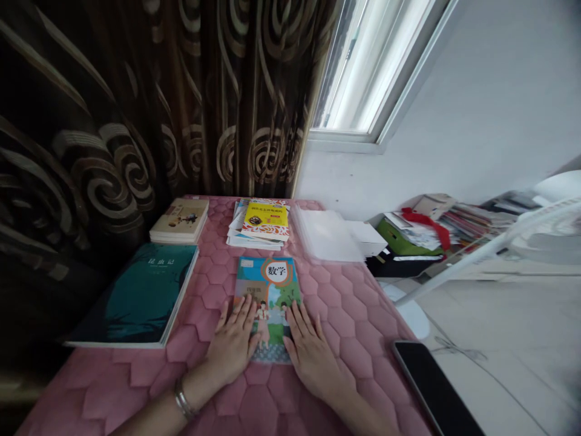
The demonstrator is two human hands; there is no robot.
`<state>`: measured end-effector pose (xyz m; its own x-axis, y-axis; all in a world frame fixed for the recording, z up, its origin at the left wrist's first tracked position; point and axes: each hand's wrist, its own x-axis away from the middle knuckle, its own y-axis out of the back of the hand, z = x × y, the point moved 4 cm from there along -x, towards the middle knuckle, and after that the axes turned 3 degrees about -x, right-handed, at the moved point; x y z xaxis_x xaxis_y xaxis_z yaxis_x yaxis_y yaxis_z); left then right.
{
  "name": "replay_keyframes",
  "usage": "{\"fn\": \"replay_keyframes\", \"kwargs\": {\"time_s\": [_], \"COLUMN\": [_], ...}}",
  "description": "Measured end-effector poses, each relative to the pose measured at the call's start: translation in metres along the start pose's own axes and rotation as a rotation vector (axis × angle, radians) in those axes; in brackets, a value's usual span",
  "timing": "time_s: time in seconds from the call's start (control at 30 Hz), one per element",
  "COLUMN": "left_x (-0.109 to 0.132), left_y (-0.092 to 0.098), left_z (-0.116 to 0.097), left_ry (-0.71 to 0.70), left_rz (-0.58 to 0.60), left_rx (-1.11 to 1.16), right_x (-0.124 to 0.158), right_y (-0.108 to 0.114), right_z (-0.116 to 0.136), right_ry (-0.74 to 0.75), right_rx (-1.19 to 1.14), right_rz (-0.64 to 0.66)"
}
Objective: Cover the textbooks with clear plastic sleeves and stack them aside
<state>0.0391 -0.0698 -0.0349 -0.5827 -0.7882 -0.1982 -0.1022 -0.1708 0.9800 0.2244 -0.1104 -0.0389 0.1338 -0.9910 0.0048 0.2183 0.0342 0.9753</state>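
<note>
A math textbook [275, 324] with a blue and green illustrated cover lies flat in front of me on the pink quilted tablecloth [258, 402]. My left hand [233, 342] rests on the book's left edge, palm down, fingers stretched out. On the right edge lies my right hand [313, 351], also flat with fingers extended. A silver bracelet [182, 398] circles my left wrist. Both hands press on the cover without gripping anything; they hide its lower side edges.
To the left lie a large teal book [140, 293] and a stack of small beige books [179, 221]. Behind are a yellow book [267, 217] on a pile and clear plastic sheets [327, 233]. A phone [433, 387] sits at the right edge, near a white fan [481, 257].
</note>
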Motion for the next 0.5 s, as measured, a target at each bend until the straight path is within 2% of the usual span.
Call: {"fn": "replay_keyframes", "kwargs": {"time_s": [0.13,0.23,0.3,0.37,0.43,0.5], "left_x": [0.020,0.024,0.014,-0.006,-0.029,-0.047], "left_y": [0.003,0.008,0.014,0.020,0.024,0.023], "left_z": [0.018,0.023,0.020,0.012,0.002,-0.006], "left_ry": [0.023,0.051,0.078,0.072,0.031,0.027], "left_rz": [0.018,0.070,0.094,0.099,0.094,0.084], "left_rx": [-0.018,0.007,0.035,0.073,0.114,0.129], "right_x": [0.006,0.006,-0.001,-0.021,-0.052,-0.090], "right_y": [-0.003,-0.004,0.002,0.013,0.026,0.033], "right_z": [-0.007,-0.005,0.002,0.014,0.028,0.036], "right_ry": [-0.033,-0.044,-0.046,-0.025,0.030,0.087], "right_rx": [0.005,0.024,0.041,0.031,-0.031,-0.124], "right_rz": [0.019,0.020,0.020,-0.006,-0.065,-0.061]}}
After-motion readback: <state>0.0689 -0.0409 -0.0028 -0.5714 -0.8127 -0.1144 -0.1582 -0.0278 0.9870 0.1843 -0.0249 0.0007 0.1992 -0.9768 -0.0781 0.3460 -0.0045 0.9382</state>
